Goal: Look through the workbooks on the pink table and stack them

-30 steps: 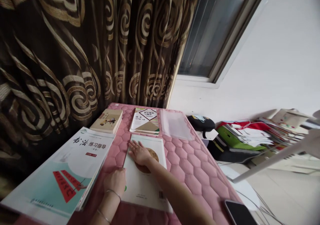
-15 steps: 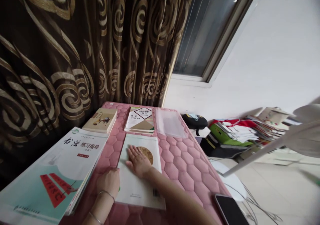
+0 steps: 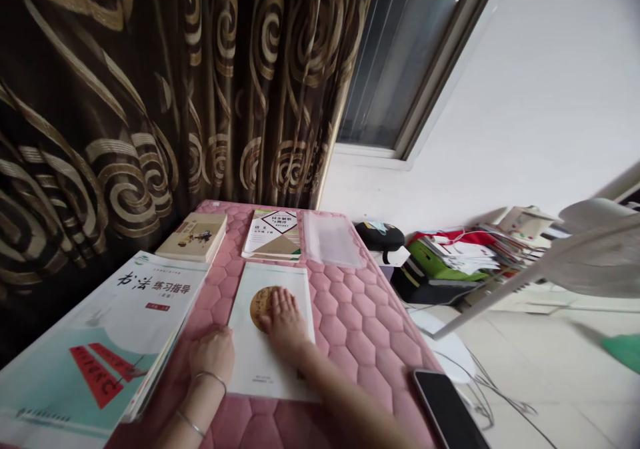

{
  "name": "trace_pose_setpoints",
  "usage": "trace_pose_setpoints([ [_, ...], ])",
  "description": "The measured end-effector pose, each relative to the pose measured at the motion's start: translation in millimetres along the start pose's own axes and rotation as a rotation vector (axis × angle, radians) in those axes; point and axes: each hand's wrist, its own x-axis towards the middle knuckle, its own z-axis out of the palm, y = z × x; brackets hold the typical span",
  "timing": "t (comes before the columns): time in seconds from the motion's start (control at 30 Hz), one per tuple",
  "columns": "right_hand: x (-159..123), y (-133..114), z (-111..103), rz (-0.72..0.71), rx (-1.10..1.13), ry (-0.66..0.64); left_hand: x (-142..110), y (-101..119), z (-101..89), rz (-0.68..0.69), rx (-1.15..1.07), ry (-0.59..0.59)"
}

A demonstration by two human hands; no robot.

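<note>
Right fingers (image 3: 287,304) partly hide a brown disc (image 3: 259,308) on the book (image 3: 253,364).

Left forearm (image 3: 194,406) enters at the bottom edge, left of centre, rising rightward. Left hand (image 3: 213,354) in the lower centre-left: curled, back upward, fingertips hidden. Right forearm (image 3: 355,404) enters at the bottom, right of centre, slanting up leftward. Right hand (image 3: 286,322) below mid-frame: palm down, fingers (image 3: 284,300) straight, close together. Hands apart, right one higher.
</note>
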Motion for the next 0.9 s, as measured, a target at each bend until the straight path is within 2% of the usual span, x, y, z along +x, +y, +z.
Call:
trace_pose_setpoints([
  [0.07,-28.5,-19.6,10.1,-0.122,0.067,0.036,-0.6,-1.1,0.1,0.008,-0.015,0.003],
  [0.13,-55.2,-22.3,14.5,-0.168,0.089,0.052,-1.5,-3.9,-0.5,0.011,-0.036,0.007],
  [0.27,-91.1,9.8,10.1,-0.058,0.069,0.095,-4.3,-6.6,-4.9,-0.003,-0.027,0.011],
  [0.37,-101.2,31.8,7.9,-0.036,0.044,0.134,-8.6,11.1,-5.7,-0.009,0.030,0.141],
  [0.43,-102.4,36.7,9.4,-0.041,0.029,0.142,-12.6,36.5,-0.5,0.085,0.010,0.205],
  [0.53,-100.9,36.4,13.3,-0.056,0.007,0.130,-19.2,79.7,16.9,0.473,-0.163,0.149],
  [0.57,-100.3,36.0,14.7,-0.060,-0.003,0.126,-21.1,90.2,24.0,0.538,-0.211,0.133],
  [0.63,-99.7,36.3,17.2,-0.064,-0.024,0.127,-23.8,99.4,37.4,0.550,-0.242,0.140],
  [0.73,-99.9,38.0,21.3,-0.072,-0.055,0.169,-24.1,84.6,51.7,0.509,-0.189,0.237],
  [0.9,-101.2,40.8,24.6,-0.112,-0.107,0.267,-17.7,27.4,66.2,0.466,-0.059,0.383],
])
